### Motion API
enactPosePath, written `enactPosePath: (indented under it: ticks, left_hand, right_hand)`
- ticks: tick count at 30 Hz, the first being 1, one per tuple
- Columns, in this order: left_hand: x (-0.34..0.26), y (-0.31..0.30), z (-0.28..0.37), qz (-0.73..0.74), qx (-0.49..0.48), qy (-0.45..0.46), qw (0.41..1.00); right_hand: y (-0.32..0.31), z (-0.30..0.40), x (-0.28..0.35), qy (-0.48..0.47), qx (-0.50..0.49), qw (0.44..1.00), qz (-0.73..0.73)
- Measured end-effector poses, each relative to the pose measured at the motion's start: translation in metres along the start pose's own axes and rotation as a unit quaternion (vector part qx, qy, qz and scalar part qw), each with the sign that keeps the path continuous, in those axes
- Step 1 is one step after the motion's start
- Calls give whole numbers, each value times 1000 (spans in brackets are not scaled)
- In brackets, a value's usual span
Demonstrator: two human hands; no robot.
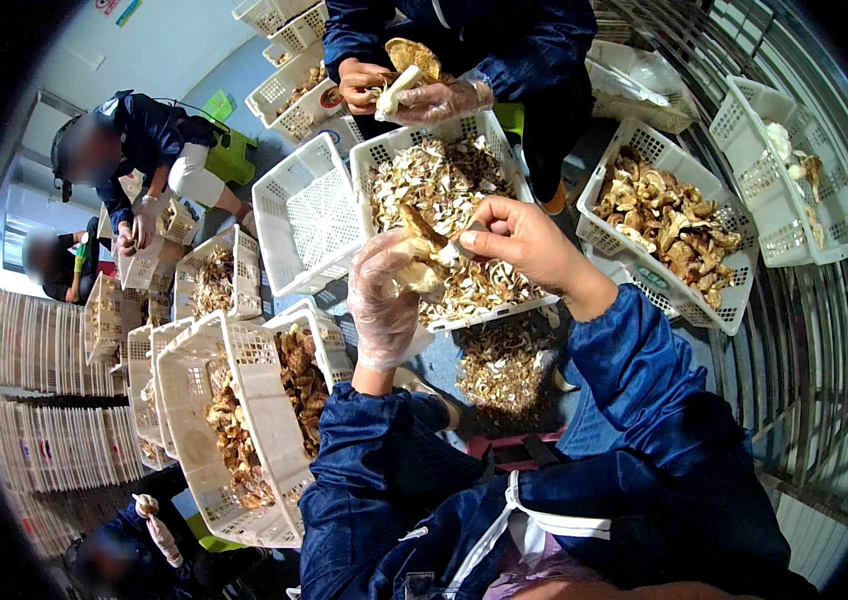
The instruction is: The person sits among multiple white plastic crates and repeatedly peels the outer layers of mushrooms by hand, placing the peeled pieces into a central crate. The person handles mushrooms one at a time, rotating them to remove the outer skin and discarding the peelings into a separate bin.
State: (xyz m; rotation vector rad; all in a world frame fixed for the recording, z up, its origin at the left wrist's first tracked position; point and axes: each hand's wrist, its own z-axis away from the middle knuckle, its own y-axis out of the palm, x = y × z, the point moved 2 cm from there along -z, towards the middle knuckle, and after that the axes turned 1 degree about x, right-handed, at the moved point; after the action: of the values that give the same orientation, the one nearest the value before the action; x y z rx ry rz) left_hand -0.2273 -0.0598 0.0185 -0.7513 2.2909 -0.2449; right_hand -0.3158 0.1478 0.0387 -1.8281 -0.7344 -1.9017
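My left hand [386, 296], in a clear plastic glove, grips a mushroom [424, 232] with a brown cap and pale flesh. From the other side my bare right hand [518, 244] pinches at the mushroom's pale part with thumb and forefinger. Whether a small tool is between those fingertips is too small to tell. Both hands are above a white perforated plastic crate [510, 142] filled with mushroom trimmings [431, 184]. More brown and pale scraps [503, 367] lie in a heap below the crate's near edge.
Across the crate a co-worker's gloved hand [431, 101] holds a large mushroom [403, 86]. A white crate [311, 217] stands left of the trimmings; a crate of mushrooms [668, 217] stands right. Stacked mushroom crates [244, 420] flank my left arm. Metal racking [761, 360] lines the right side.
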Motion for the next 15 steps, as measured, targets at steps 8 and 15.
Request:
enactPosePath:
  ticks: [8, 15]
  left_hand:
    - [8, 1, 3, 176, -86, -91, 976]
    - [3, -2, -1, 125, -41, -69, 989]
  right_hand:
    - [-15, -7, -6, -51, -151, 970, 181]
    - [-7, -1, 8, -89, -155, 925, 334]
